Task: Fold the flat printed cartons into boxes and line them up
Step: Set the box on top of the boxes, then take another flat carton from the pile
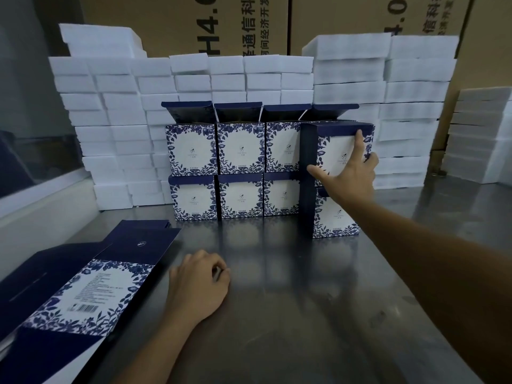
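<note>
Folded blue-and-white floral boxes stand in two stacked rows at the back of the steel table (277, 300). My right hand (352, 176) presses flat with spread fingers against the front of the top right box (336, 155), which sits on a lower box (336, 217) at the row's right end, slightly forward of the others. The upper boxes (241, 146) have their navy lids open. My left hand (198, 286) rests on the table with loosely curled fingers, holding nothing. A pile of flat printed cartons (91, 295) lies at the left, beside that hand.
Stacks of white foam blocks (116, 112) form a wall behind and beside the boxes, with more at the far right (479, 134). Large brown shipping cartons (249, 23) stand behind them. A window ledge (41, 200) runs along the left.
</note>
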Motion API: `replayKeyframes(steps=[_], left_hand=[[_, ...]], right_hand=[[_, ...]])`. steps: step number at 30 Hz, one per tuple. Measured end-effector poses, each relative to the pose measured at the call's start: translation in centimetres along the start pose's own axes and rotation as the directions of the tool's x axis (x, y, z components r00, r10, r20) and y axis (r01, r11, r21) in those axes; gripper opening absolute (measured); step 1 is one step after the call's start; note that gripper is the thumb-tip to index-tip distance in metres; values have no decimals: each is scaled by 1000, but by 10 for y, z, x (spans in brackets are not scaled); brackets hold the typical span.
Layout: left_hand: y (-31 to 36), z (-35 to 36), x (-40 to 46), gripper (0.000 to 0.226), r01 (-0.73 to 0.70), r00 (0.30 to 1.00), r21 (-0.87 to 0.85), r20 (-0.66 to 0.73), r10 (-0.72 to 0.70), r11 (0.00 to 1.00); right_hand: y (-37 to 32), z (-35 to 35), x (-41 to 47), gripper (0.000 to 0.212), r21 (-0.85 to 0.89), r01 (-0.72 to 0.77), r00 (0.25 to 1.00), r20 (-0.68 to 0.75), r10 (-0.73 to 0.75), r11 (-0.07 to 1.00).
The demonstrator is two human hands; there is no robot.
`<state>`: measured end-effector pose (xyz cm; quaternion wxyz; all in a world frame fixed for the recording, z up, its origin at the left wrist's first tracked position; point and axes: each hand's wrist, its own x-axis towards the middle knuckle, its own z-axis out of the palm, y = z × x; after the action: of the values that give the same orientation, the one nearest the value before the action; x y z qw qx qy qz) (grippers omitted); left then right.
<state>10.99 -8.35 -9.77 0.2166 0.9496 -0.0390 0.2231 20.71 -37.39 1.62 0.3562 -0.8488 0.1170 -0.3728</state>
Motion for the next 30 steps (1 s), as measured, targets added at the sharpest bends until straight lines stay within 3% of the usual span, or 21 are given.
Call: replayKeyframes(steps=[5,9,12,15,18,20,23,30], left_hand=[[3,-2,-1,10,15,1000,18,1,-15,1000],[6,-8,-5,10,4,1000,8,0,-4,1000],[10,-17,-10,12,-10,999,35,-44,11,999],[6,-33,-12,18,58,994,196,-105,-38,979],[-9,-50,-14,43,263,962,367,-168,-215,892],[-21,-61,-17,65,434,898,423,-131,-421,795],[-34,-69,-21,70,568,799,411,-65,-598,713],[-44,-75,-15,52,581,807,269,-68,-587,768]], right_hand=[[2,-7,-20,114,-51,55,998,-33,-57,997],[-7,-15,-51,81,35,153,976,-164,-145,988],[-10,-13,-83,54,147,164,984,-95,-152,975],[-4,-4,-115,35,270,67,988,119,-102,961],[7,10,-141,26,358,-113,962,274,11,927],[14,17,-151,21,385,-226,945,311,104,895],[21,17,-153,5,391,-275,939,304,159,878],[27,10,-151,12,470,-309,938,296,182,827]])
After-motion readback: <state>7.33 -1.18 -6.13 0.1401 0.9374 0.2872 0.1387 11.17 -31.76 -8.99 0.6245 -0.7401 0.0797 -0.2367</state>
